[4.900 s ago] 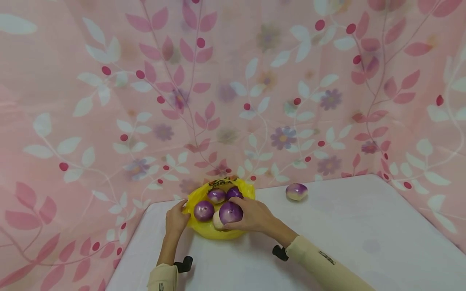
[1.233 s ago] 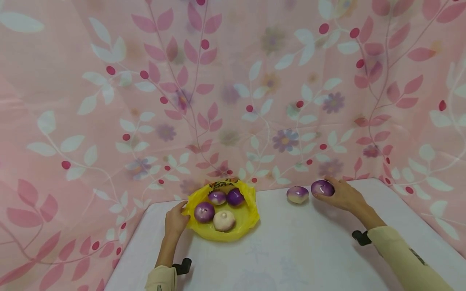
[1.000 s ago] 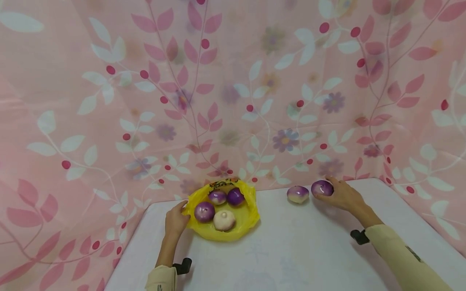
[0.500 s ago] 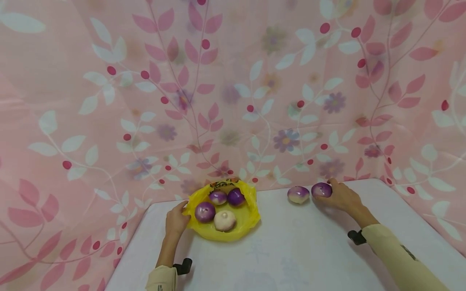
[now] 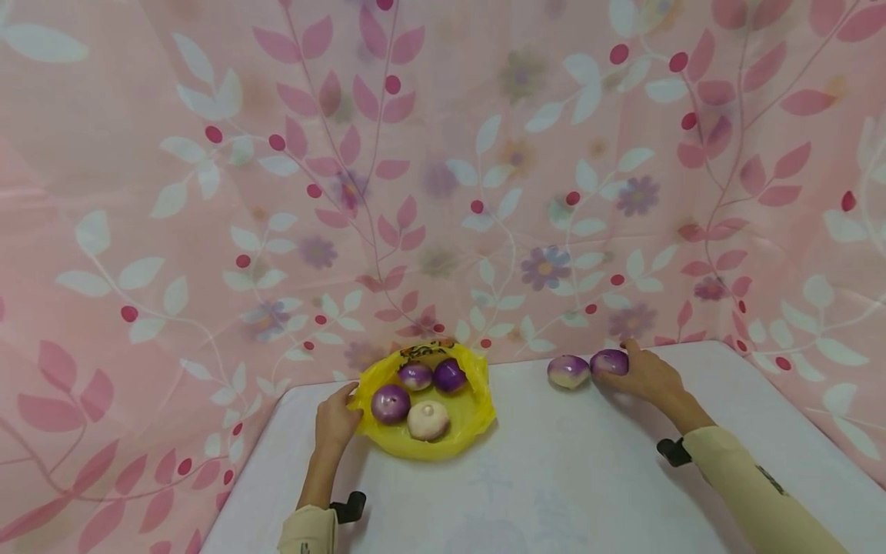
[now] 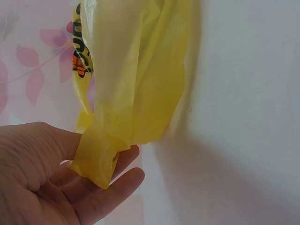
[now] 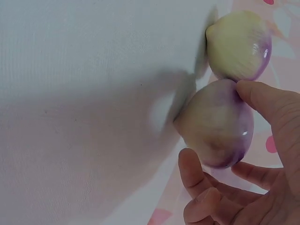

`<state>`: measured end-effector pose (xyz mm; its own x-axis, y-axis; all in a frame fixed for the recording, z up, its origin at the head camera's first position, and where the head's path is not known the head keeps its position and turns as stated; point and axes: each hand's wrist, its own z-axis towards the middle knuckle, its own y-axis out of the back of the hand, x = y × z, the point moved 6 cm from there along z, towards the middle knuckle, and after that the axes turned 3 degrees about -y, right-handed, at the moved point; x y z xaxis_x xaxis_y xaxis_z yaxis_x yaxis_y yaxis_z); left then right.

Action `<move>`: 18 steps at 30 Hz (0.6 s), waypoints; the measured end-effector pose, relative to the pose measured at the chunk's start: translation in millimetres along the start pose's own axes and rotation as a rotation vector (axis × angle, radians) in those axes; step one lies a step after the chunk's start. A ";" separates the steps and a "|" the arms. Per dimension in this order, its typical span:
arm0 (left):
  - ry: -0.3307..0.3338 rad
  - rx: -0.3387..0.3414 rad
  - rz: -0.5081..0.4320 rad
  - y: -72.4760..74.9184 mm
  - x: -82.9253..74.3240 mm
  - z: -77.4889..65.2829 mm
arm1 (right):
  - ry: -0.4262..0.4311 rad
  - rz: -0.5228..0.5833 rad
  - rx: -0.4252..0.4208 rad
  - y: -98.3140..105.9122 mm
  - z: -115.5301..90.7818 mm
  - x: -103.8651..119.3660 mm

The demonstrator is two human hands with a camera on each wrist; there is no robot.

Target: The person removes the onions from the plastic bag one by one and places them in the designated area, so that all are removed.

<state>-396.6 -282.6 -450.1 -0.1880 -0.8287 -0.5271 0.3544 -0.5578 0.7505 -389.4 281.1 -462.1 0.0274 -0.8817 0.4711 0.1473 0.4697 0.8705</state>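
A yellow plastic bag (image 5: 477, 419) lies open on the left part of the table, with several purple-and-white turnips (image 5: 391, 404) inside; a mostly white one (image 5: 428, 420) sits at the front. At the bag's left edge, my left hand (image 5: 337, 422) pinches a fold of its plastic (image 6: 101, 154) between thumb and fingers. Far to the right, my right hand (image 5: 651, 378) holds a turnip (image 7: 213, 124), thumb on one side and fingertips on the other. That turnip is right against another turnip (image 7: 239, 47) on its left, both near the back edge.
A white cloth covers the table (image 5: 540, 462). Behind it hangs a pink curtain (image 5: 443, 231) printed with leaves and flowers, close to the back edge. Black wrist-camera mounts (image 5: 349, 508) stick out below both wrists.
Since the oldest frame, my right hand has carried a turnip from the bag to the right and lately shifted it slightly left against the other turnip. The left hand has stayed on the bag.
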 end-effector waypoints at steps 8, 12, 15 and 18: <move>0.004 0.006 -0.005 0.1 -2.2 -0.3 | -0.002 -0.008 0.005 1.6 -1.5 -0.4; -0.004 -0.003 -0.004 1.4 -3.5 -0.2 | 0.008 -0.003 -0.018 6.2 -2.3 2.2; -0.007 -0.008 -0.003 1.4 -3.8 -0.4 | 0.020 -0.008 -0.037 9.9 -3.1 6.1; -0.001 -0.005 -0.007 0.2 -3.8 -0.9 | 0.021 -0.005 -0.056 12.8 -4.8 10.6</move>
<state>-395.0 -279.5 -448.3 -0.1917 -0.8246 -0.5322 0.3580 -0.5637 0.7444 -382.5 277.6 -446.6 0.0472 -0.8851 0.4630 0.2025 0.4624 0.8632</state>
